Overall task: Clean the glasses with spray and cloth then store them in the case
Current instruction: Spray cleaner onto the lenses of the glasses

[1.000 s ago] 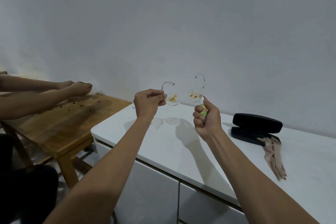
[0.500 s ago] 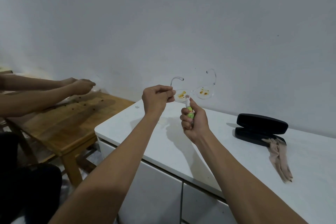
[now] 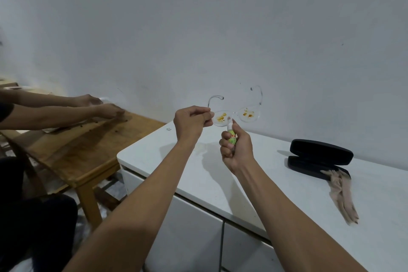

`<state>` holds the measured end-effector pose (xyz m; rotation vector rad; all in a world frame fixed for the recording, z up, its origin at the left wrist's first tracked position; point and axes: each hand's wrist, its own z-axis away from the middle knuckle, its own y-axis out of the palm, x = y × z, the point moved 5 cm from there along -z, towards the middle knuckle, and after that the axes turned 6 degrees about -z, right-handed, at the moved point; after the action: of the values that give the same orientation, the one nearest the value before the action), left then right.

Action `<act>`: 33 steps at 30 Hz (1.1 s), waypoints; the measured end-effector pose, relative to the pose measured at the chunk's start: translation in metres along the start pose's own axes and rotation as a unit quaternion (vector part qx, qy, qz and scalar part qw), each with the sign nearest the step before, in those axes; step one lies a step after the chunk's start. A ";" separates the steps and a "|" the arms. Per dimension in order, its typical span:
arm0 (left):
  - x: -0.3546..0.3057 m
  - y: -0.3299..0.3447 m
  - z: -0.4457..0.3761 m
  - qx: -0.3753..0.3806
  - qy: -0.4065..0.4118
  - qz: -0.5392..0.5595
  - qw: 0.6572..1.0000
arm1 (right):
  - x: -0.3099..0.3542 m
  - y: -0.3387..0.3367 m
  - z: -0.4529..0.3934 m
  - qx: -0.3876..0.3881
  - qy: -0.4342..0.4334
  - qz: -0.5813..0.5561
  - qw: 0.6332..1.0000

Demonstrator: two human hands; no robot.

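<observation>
I hold the glasses (image 3: 235, 115) up in front of the wall (image 3: 198, 28), above the far edge of the white cabinet (image 3: 198, 174). My left hand (image 3: 191, 122) pinches the frame at the left lens end, thumb and forefinger closed on it, the other fingers curled in beneath. The frame is clear, both temples stand open and curve back toward the wall, and each lens carries yellow-orange smears.

My right hand (image 3: 237, 149) grips the spray (image 3: 231, 137), a small bottle with a green and yellow label, all fingers wrapped round its body. Its pale nozzle end points up and sits just below the left lens, very near the bridge; I cannot tell if it touches the glass. My thumb lies along the bottle toward the top.

The case (image 3: 320, 158) is black, lies open on the cabinet top well to the right, lid raised toward the wall. The cloth (image 3: 342, 194), beige and crumpled, has one end draped on the case's front edge and trails toward me across the top.

At the left a second person's hands (image 3: 99, 106) rest on a wooden table (image 3: 77, 146) beside the cabinet.
</observation>
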<state>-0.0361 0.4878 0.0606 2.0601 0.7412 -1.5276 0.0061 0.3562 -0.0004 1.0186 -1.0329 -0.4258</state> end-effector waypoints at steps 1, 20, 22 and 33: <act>0.000 -0.001 0.000 -0.001 -0.001 0.000 1.000 | 0.002 -0.002 -0.001 -0.002 -0.013 0.007 1.000; 0.018 0.056 0.022 0.020 -0.007 -0.008 1.000 | 0.179 -0.098 0.091 -0.260 -0.448 0.406 0.753; 0.021 0.065 0.027 0.024 -0.009 -0.010 1.000 | 0.201 -0.116 0.114 -0.295 -0.469 0.415 0.722; 0.025 0.106 0.057 0.059 -0.007 -0.015 0.998 | 0.255 -0.213 0.215 -0.473 -0.422 0.468 0.616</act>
<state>0.0000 0.3756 0.0262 2.1294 0.6962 -1.6361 -0.0230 -0.0379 -0.0252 -0.8496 -1.6993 -0.4593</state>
